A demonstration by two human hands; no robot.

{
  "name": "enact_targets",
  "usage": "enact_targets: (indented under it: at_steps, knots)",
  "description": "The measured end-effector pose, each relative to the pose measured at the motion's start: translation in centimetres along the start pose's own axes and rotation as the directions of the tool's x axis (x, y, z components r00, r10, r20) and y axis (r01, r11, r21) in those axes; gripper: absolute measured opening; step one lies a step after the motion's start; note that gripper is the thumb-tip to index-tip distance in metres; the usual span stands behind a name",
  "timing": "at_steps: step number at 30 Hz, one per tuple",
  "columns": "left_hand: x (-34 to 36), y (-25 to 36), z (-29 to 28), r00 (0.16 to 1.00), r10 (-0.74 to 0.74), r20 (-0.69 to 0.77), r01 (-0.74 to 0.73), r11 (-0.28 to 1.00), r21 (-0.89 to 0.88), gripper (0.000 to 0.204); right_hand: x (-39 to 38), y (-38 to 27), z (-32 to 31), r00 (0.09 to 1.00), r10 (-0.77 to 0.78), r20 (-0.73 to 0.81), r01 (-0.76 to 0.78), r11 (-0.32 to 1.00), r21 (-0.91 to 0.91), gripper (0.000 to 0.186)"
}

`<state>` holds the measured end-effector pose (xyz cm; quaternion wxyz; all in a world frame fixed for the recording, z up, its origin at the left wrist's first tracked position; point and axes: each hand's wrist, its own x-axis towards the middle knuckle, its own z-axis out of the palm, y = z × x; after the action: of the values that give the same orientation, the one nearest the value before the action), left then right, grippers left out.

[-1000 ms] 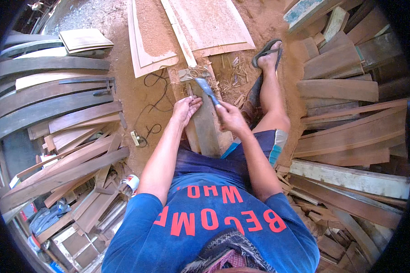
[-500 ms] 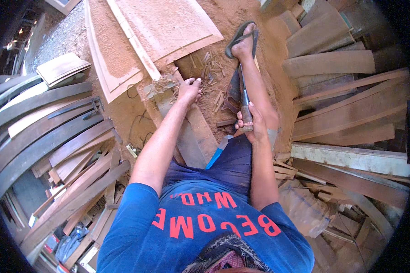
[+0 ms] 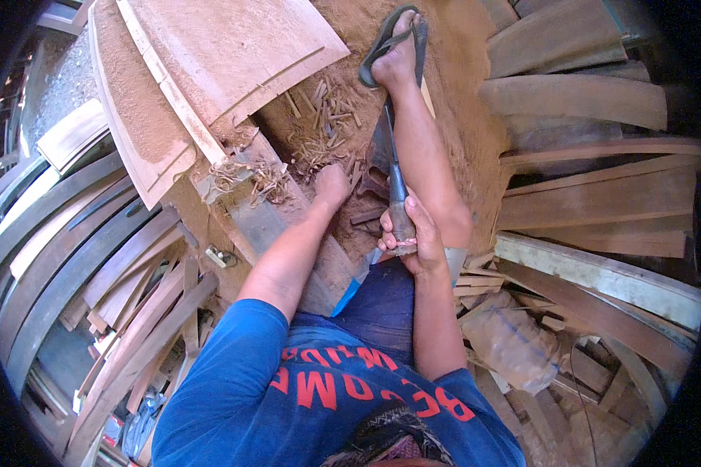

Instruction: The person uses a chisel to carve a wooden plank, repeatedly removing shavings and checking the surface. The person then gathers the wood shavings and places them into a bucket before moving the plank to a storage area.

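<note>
My right hand (image 3: 413,233) is closed around the dark handle of a chisel-like tool (image 3: 397,187), whose metal shaft points away from me alongside my right leg. My left hand (image 3: 331,184) reaches down among the wood scraps and dust (image 3: 323,124) just right of a long plank (image 3: 265,226); its fingers are mostly hidden, so I cannot tell what they touch. Curly shavings (image 3: 265,179) lie heaped on the plank's far part.
Sawdust-covered sheets (image 3: 241,54) lie ahead at upper left. Piles of boards (image 3: 70,257) line the left side, with more (image 3: 584,194) on the right. My sandaled foot (image 3: 393,54) rests at the top. A clouded plastic sheet (image 3: 514,342) lies lower right.
My right hand has moved off the plank to beside my leg, tool now pointing straight away from me. My left hand has left the plank for the debris beside it. The view has shifted.
</note>
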<state>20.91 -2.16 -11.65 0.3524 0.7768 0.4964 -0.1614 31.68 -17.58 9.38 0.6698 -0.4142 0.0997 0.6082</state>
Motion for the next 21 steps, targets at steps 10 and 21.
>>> enact_targets:
  at_steps: [10,21]
  knots:
    - [-7.6,2.6,-8.9,0.927,0.242,-0.285,-0.359,0.788,-0.500,0.021,0.0,0.5,-0.3,0.995,-0.092,-0.027,0.086,0.981,-0.172,0.045]
    - [-25.4,0.3,-18.5,0.881,0.371,-0.293,-0.471,0.738,-0.482,0.022,-5.1,2.4,7.8,0.917,-0.388,0.096,0.377,0.758,-0.532,0.047]
